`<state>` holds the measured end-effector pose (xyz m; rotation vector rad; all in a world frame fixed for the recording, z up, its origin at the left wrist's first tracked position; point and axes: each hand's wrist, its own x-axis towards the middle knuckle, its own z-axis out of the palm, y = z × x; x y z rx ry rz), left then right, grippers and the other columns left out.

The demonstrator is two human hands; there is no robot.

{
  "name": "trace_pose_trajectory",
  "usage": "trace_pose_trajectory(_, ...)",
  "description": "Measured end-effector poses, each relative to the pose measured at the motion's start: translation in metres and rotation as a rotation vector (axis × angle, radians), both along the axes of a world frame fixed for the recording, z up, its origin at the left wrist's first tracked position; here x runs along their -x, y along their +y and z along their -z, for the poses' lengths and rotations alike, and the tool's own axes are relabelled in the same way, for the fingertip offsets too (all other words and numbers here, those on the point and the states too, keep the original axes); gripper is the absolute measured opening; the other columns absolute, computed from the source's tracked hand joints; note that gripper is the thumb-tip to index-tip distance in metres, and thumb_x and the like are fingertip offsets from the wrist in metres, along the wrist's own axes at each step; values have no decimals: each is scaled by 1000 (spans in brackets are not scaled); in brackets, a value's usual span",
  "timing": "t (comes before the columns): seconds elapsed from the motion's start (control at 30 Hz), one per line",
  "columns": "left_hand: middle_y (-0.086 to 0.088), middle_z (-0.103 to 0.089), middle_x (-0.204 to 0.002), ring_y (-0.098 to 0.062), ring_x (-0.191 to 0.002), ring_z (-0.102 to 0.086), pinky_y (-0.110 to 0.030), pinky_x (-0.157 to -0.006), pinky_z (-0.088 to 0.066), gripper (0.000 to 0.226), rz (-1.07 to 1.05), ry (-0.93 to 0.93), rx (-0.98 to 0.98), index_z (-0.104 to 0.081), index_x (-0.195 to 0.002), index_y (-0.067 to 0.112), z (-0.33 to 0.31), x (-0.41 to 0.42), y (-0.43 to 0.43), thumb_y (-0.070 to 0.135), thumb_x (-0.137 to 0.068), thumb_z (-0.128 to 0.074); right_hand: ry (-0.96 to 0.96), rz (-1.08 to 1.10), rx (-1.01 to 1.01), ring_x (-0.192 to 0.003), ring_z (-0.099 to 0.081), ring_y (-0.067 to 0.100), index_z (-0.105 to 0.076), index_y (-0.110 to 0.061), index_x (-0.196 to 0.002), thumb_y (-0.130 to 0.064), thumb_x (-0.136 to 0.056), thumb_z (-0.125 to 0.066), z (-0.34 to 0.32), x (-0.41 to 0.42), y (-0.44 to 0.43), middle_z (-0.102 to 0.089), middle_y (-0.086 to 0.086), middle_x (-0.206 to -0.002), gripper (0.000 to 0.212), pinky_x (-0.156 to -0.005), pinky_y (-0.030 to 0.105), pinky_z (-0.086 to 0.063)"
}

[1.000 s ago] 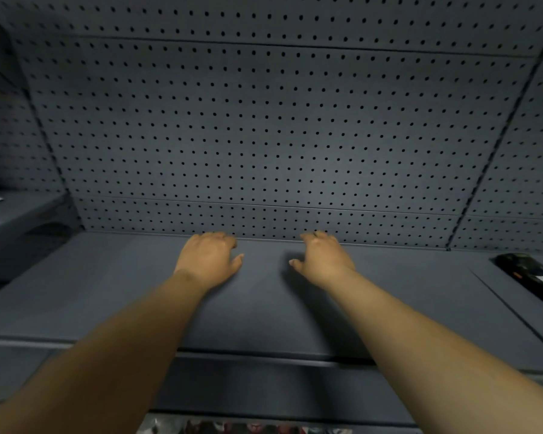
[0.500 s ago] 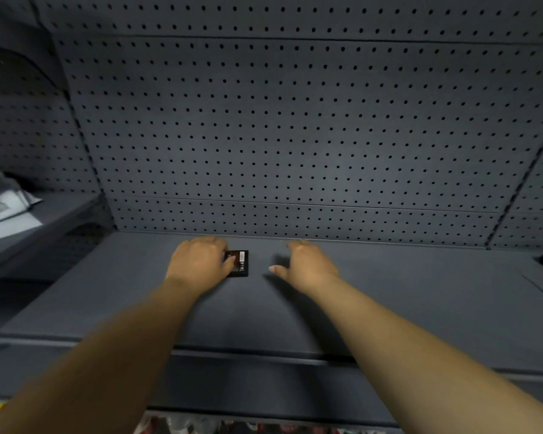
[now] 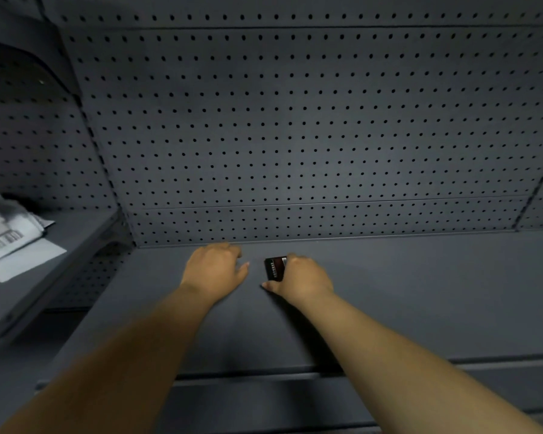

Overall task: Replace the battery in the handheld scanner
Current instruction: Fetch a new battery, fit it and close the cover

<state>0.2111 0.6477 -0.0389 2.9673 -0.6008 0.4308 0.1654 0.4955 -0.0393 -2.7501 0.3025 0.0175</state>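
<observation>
A small black battery with a red-and-white label is tilted up just above the grey shelf, near the back. My right hand grips its right side, fingers on top and thumb below it. My left hand rests palm down on the shelf a short way left of the battery, holding nothing, fingers loosely curled and thumb out. The handheld scanner is not in view.
A grey pegboard wall closes the back of the shelf. On a separate shelf to the left lie white papers with a barcode label. The shelf's front lip runs under my forearms.
The view has swung left, and the scanner at the right edge has left the frame. The battery appeared beside my left hand and now sits in my right hand.
</observation>
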Motion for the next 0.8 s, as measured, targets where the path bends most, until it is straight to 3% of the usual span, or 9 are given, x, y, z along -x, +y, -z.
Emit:
trace_pose_trajectory(0.27,-7,-66,-113,-24,-104,-59,-34,-88,-46,36,78,3,55,-61,-109,14,12,-11,7,41,-89,-47,-102,97,-60,-105,-61,32,-56,-4,-110,-31,-80,-67,9,-1,13,-64,15,-114,42,-79,36,-53)
trace_pose_trajectory(0.4,-9,-67,-113,-26,-105,-60,-34,-86,-48,38,53,92,202,-63,-109,12,13,-12,-1,41,-89,-49,-219,111,-127,-103,-61,32,-56,-3,-108,-29,-80,-67,11,-1,17,-65,16,-112,39,-77,33,-50)
trace_pose_trajectory(0.5,-13,-71,-89,-27,-82,-62,-32,-71,-47,34,1,272,451,-67,-87,7,8,-14,-12,37,-90,-51,-339,87,-171,-106,-60,31,-57,-5,-114,-27,-80,-68,11,-2,20,-64,14,-114,43,-83,33,-48)
trace_pose_trajectory(0.57,-13,-62,-68,-25,-64,-54,-30,-62,-41,38,-32,417,670,-58,-65,10,5,-15,-18,37,-90,-53,-432,51,-213,-109,-58,29,-57,-5,-116,-24,-79,-70,11,-1,22,-64,13,-115,43,-88,32,-45)
trace_pose_trajectory(0.7,-5,-58,-67,-14,-57,-51,-25,-61,-46,27,-72,690,1259,-49,-66,16,-3,-10,-27,26,-90,-58,-527,30,-270,-118,-53,26,-52,-4,-127,-22,-77,-72,10,0,22,-60,12,-124,56,-97,26,-38)
trace_pose_trajectory(0.8,0,-61,-69,-6,-54,-55,-17,-60,-47,22,-10,737,1394,-52,-68,17,-9,-5,-32,17,-90,-57,-556,22,-316,-117,-53,27,-49,-5,-131,-18,-76,-73,9,0,19,-57,13,-123,61,-96,24,-38)
